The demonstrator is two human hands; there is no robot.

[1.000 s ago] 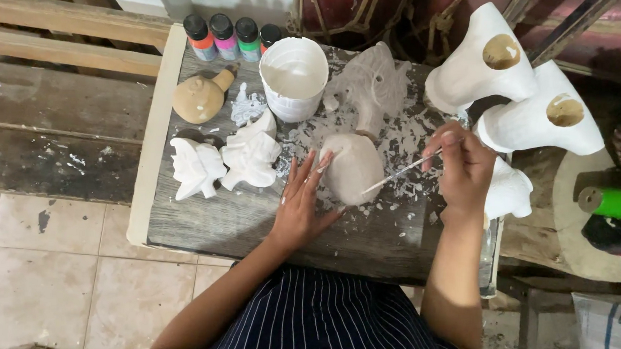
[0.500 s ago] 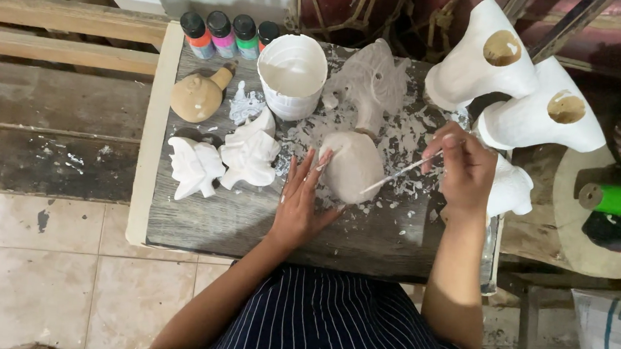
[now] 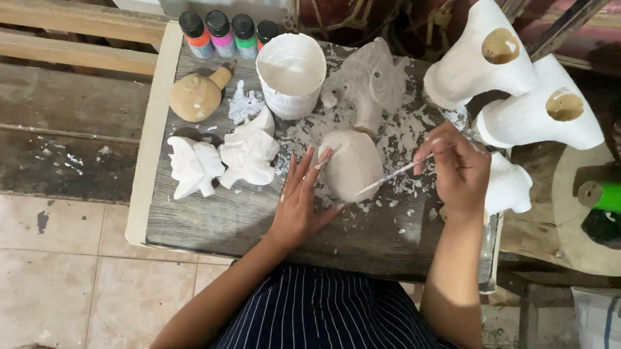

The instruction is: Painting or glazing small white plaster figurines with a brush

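now your left hand (image 3: pixel 299 209) lies open against the pale carving (image 3: pixel 351 166) while your right hand (image 3: pixel 457 166) pinches the thin brush (image 3: pixel 390 176), so stroke steadily.

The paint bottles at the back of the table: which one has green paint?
The third bottle from the left is the green one. The bottle left of it is pink, the leftmost is orange-red, and the rightmost sits partly hidden behind the white cup.

The carved figure (image 3: pixel 353 164) is pale cream. The bottles (image 3: pixel 227 34) wear orange, pink and green under black caps. The apron (image 3: pixel 344 322) is navy with white pinstripes.
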